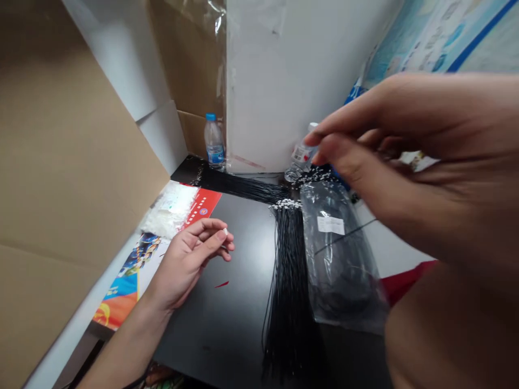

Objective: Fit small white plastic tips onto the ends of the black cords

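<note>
My left hand [190, 254] is over the dark tabletop [243, 302], its thumb and forefinger pinching a small white piece [225, 231]. Large and close to the camera, my right hand [405, 156] is raised with thumb and forefinger pressed together. Blur hides whatever may be between those fingertips. A bundle of thin black cords [290, 275] with white ends lies lengthwise on the table between the hands. Behind it, more black cords [243, 185] stretch toward the back left. A clear plastic bag [344, 270] with a white label, dark cords inside, lies to the right of the bundle.
A bag of small white pieces [172, 208] rests on a red printed sheet [207, 202] at left. One bottle with a blue cap [214, 143] and another clear bottle [300, 162] stand behind. Cardboard [81, 178] walls the left side. A red scrap [221, 284] lies on the table.
</note>
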A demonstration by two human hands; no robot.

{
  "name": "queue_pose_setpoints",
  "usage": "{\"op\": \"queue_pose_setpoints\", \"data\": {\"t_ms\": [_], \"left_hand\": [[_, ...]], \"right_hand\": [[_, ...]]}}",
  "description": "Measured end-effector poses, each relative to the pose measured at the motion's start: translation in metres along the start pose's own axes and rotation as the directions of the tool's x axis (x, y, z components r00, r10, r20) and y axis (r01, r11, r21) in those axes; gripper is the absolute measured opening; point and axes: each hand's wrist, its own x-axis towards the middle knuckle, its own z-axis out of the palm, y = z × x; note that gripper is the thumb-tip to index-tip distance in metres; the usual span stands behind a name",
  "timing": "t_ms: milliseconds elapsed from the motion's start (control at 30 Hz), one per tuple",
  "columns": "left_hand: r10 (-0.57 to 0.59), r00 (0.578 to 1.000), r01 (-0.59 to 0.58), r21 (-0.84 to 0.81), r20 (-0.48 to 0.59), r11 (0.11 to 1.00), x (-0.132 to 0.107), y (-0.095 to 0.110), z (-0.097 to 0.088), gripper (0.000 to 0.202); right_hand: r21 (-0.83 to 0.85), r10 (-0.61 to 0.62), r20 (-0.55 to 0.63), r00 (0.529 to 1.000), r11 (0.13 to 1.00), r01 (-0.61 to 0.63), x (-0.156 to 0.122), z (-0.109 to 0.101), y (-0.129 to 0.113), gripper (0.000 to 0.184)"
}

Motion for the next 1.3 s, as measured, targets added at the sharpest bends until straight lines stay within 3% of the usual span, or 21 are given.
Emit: {"op": "queue_pose_setpoints", "data": {"t_ms": [67,100,200,333,467,633,833,1000,1300], "left_hand": [[0.005,0.999,-0.006,0.026,0.035,1.000,0.006,-0.001,0.003,0.024],[0.005,0.999,-0.006,0.032,0.047,0.999,0.009,-0.002,0.003,0.025],[-0.026,0.998,0.025,0.019,0.064,1.000,0.019,-0.014,-0.002,0.026],[-0.126,0.986,0.128,-0.010,0.108,0.992,0.032,-0.043,-0.017,0.028],[-0.185,0.975,0.185,0.011,0.123,0.983,0.037,-0.065,-0.029,0.034],[-0.167,0.981,0.166,0.018,0.097,0.986,0.036,-0.074,-0.036,0.031],[-0.118,0.983,0.108,0.073,0.143,0.991,0.040,-0.083,-0.041,0.027],[-0.147,0.977,0.137,0.071,0.156,0.988,0.044,-0.088,-0.043,0.027],[-0.151,0.980,0.153,-0.002,0.133,0.988,0.042,-0.087,-0.038,0.032]], "right_hand": [[-0.304,-0.096,0.108,0.989,0.944,0.125,0.002,0.014,0.004,0.014],[-0.357,-0.101,0.168,0.981,0.921,0.156,-0.002,0.026,0.009,0.016],[-0.308,-0.002,0.321,0.947,0.946,0.106,-0.027,0.071,0.036,0.021],[-0.018,0.175,0.455,0.873,0.982,-0.188,-0.064,0.126,0.073,0.018],[0.164,0.345,0.485,0.804,0.867,-0.471,-0.082,0.154,0.087,0.022],[0.204,0.345,0.517,0.784,0.840,-0.503,-0.080,0.164,0.083,0.023],[0.166,0.341,0.504,0.794,0.864,-0.476,-0.079,0.169,0.081,0.020],[0.147,0.336,0.527,0.780,0.869,-0.473,-0.083,0.173,0.084,0.021],[0.202,0.296,0.464,0.835,0.882,-0.425,-0.089,0.176,0.084,0.019]]}}
